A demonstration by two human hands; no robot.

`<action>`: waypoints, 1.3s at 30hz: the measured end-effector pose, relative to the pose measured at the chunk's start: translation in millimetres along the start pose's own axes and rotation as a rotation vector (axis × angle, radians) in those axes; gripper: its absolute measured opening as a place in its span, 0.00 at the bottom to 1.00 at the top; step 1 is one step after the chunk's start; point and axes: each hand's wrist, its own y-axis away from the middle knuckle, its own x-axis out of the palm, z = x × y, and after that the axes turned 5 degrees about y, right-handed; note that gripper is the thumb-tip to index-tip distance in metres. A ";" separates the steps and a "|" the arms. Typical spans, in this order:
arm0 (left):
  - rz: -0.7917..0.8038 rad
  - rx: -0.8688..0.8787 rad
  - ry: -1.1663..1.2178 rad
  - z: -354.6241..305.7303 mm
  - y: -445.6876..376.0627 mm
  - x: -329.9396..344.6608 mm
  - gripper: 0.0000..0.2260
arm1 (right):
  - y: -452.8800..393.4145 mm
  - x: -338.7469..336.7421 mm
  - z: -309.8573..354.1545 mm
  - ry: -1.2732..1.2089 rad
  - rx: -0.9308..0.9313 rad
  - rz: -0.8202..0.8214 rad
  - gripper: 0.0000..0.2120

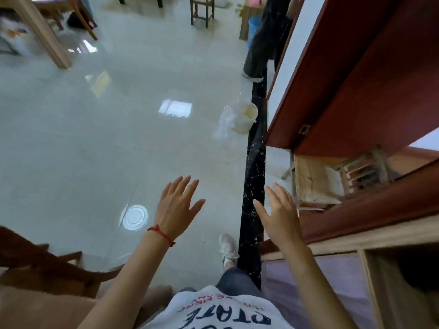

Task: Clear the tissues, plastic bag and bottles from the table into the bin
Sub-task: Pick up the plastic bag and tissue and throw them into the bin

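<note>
My left hand (177, 205) and my right hand (276, 210) are both raised in front of me over the glossy tiled floor, fingers spread, holding nothing. A pale bin (244, 117) lined with a clear plastic bag stands on the floor ahead, beside the black marble strip (254, 176). No tissues or bottles are in view. The table with the rubbish is not clearly visible.
A red-brown wooden door frame (351, 74) rises at the right, with a small wooden stool (316, 179) behind it. Another person's legs (263, 41) stand at the far right. Chairs (203, 8) and a table leg (45, 36) are at the back. A dark wooden chair (42, 264) sits at lower left.
</note>
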 end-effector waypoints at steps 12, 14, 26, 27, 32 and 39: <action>-0.026 -0.240 -0.015 4.9 -120.4 4.1 0.22 | -177.8 -25.4 -4.2 0.076 -0.195 0.081 0.26; -0.039 -0.279 -0.015 9.4 -129.3 2.3 0.21 | -195.0 -21.4 3.2 0.077 -0.231 0.111 0.26; -0.073 -0.576 0.012 80.8 -156.6 -32.4 0.32 | -290.7 17.3 95.5 0.181 -0.579 0.168 0.25; -0.085 -0.602 0.006 90.1 -157.1 -36.4 0.34 | -298.7 21.8 107.7 0.187 -0.608 0.178 0.25; -0.142 -0.750 0.000 137.9 -154.4 -57.4 0.35 | -332.5 49.5 180.3 0.181 -0.769 0.239 0.25; -0.195 -0.974 -0.010 194.8 -133.3 -94.3 0.35 | -351.2 85.5 277.2 0.137 -0.977 0.262 0.23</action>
